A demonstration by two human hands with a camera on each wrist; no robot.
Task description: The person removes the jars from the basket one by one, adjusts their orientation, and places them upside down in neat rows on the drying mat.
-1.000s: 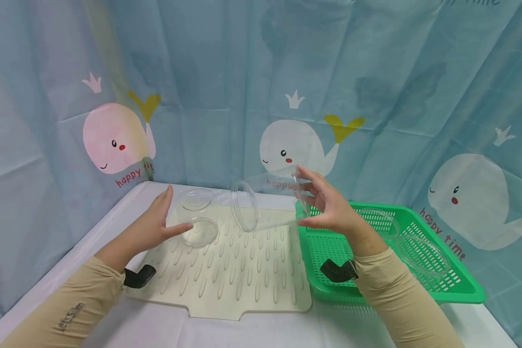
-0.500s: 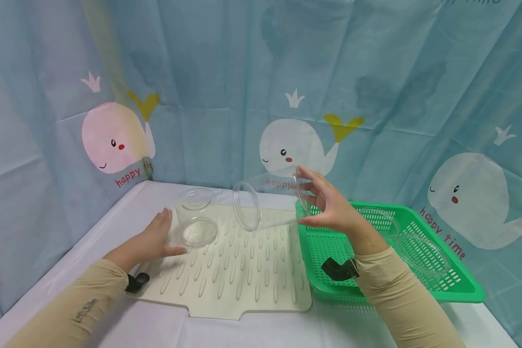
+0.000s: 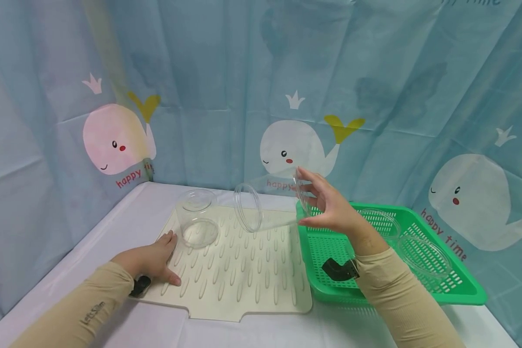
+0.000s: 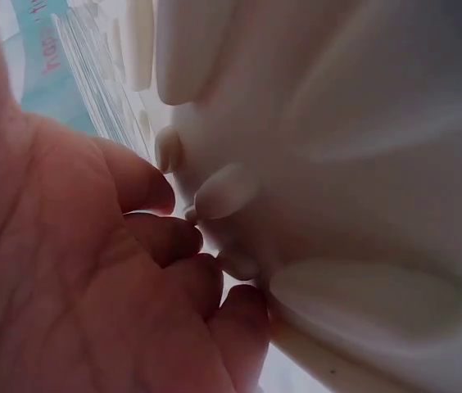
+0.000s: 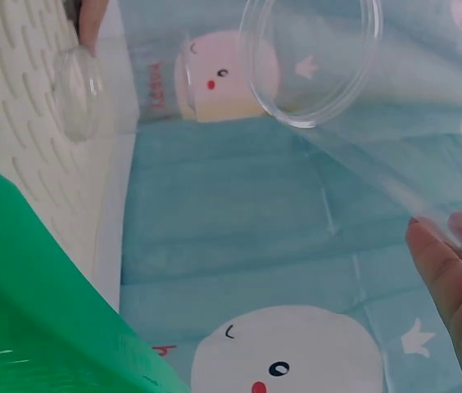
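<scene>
My right hand grips a clear plastic cup by one end, held sideways in the air with its ringed rim pointing left. In the right wrist view, that cup's rim shows at the top and my fingers curl about its other end. A second clear cup stands on the cream ridged mat. Just left of it, my left hand rests on the mat with fingers extended and thumb spread. The left wrist view has its fingertips against the mat's ridges, holding nothing.
Beside the mat on the right sits a green plastic basket with two clear round lids inside. A blue curtain printed with whales hangs behind the white-covered table.
My left hand has come down from beside the standing cup and lies lower on the mat's left side. My right hand and its cup have stayed almost still.
</scene>
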